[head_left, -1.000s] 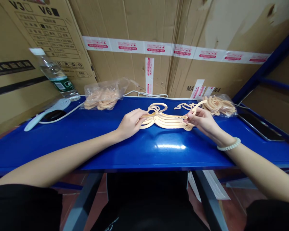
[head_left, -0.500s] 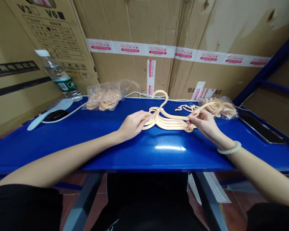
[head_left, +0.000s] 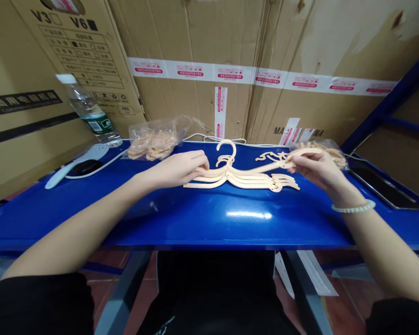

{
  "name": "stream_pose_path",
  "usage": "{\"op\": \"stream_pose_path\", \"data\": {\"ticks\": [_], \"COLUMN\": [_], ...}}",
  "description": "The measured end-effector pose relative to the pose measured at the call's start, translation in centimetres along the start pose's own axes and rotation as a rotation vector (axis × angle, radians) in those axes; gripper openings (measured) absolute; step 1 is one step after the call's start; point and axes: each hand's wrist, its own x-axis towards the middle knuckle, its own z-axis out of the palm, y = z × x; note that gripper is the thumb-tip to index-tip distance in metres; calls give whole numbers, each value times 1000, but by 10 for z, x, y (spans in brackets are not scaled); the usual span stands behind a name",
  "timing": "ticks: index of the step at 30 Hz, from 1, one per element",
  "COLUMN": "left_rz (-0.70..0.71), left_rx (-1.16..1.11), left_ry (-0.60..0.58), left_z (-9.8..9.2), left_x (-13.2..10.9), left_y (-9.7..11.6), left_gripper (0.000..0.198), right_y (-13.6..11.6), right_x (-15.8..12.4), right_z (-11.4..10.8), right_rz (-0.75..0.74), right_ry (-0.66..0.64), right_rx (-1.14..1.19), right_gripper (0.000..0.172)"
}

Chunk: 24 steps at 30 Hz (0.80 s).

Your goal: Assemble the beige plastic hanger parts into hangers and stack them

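A beige folding clothes hanger [head_left: 258,169] lies on top of a stack of similar hangers [head_left: 251,182], its hook standing up at the middle. My left hand [head_left: 176,167] is closed over the left side of this top hanger, covering that arm's end. At the other side, my right hand [head_left: 317,170] pinches the jointed end of the hanger's right arm, lifted a little above the stack. Its curved tip piece points to the right over my fingers. Behind the right arm lie some loose beige hanger parts [head_left: 270,156].
Clear bags of beige parts sit at the back left [head_left: 153,142] and back right [head_left: 335,156]. A water bottle [head_left: 92,116], a pale brush [head_left: 77,163] and a dark oval object [head_left: 87,167] stand left. A phone [head_left: 384,186] lies right. Cardboard [head_left: 195,42] walls the back of the blue table [head_left: 195,223].
My left hand has shifted left along the hanger, away from the hook. The right hand has moved right with the arm's end, and the arm now extends straighter outward.
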Motion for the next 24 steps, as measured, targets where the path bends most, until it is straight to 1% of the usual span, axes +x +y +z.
{"op": "stream_pose_path", "data": {"ticks": [2, 4, 7, 12, 16, 19, 22, 24], "left_rz": [39, 63, 79, 46, 7, 6, 36, 32], "left_rx": [-21, -28, -55, -39, 18, 61, 119, 180], "left_ry": [-52, -115, -204, -208, -246, -277, -256, -201], "left_z": [-3, -1, 3, 5, 4, 3, 6, 11], "left_x": [-1, -2, -1, -1, -3, -3, -2, -1], "left_y": [0, 2, 4, 4, 6, 7, 9, 13], "left_gripper": [16, 14, 10, 10, 12, 11, 10, 13], "right_y": [-4, -5, -4, 6, 11, 9, 6, 6], "right_x": [-1, -1, 1, 6, 6, 6, 5, 2], "right_z": [-6, -9, -13, -22, -25, -26, -23, -16], "right_rz": [60, 135, 199, 155, 115, 85, 4, -101], "right_ry": [-171, -294, -395, -534, -547, -524, -421, -324], "right_rx": [-167, -273, -365, -655, -793, -809, -799, -814], "right_gripper": [25, 28, 35, 39, 41, 39, 38, 41]}}
